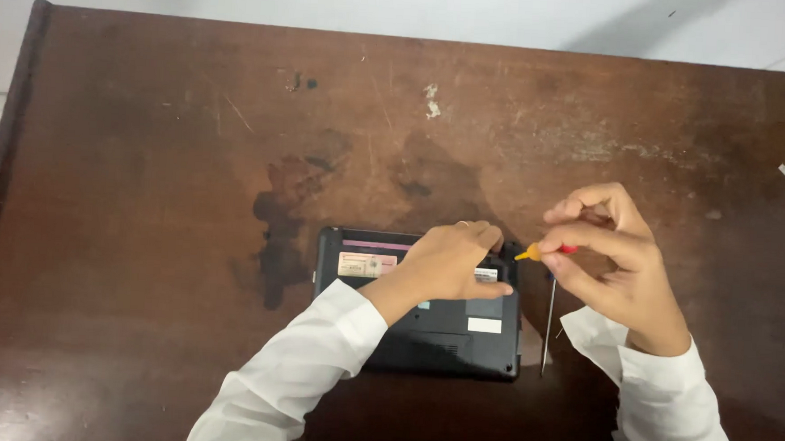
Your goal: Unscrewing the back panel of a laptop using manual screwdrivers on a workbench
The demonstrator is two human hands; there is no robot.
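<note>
We pinch a small screwdriver (545, 251), yellow at the tip end and red at the handle, between the thumb and fingers of our right hand (619, 259), right of the frame's centre. Our left hand (451, 261) lies palm-down with curled fingers on the far right corner of a black laptop (418, 325); whether it grips anything we cannot tell. Largest in view is the worn brown wooden table (143, 190), filling nearly the whole frame, with a dark stain (280, 232) just left of the laptop. The laptop sits underside up at lower centre, bearing pale stickers. A thin metal rod (548, 323) lies just beside its right edge, below our right hand.
</note>
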